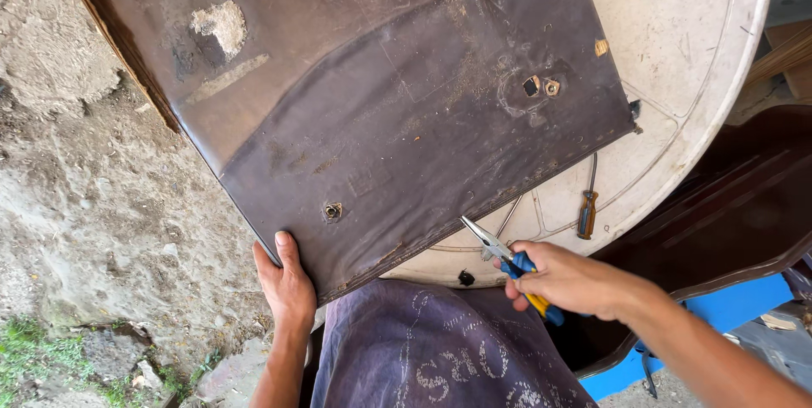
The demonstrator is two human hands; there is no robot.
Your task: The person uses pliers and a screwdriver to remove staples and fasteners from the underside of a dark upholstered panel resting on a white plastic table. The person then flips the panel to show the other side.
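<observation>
A person's right hand point(565, 277) closes around the blue-and-yellow handles of needle-nose pliers point(507, 262), the tips aimed up and left at the lower edge of a worn brown upholstered panel point(381, 95). The left hand point(288, 285) grips that panel's near corner, thumb laid on its face, just below a rusted fastener hole point(332, 210). Beyond the right hand, a screwdriver point(587, 209) lies on the round white table point(710, 53). Working the edge cleanly likely calls for a steady panel and a square bite.
</observation>
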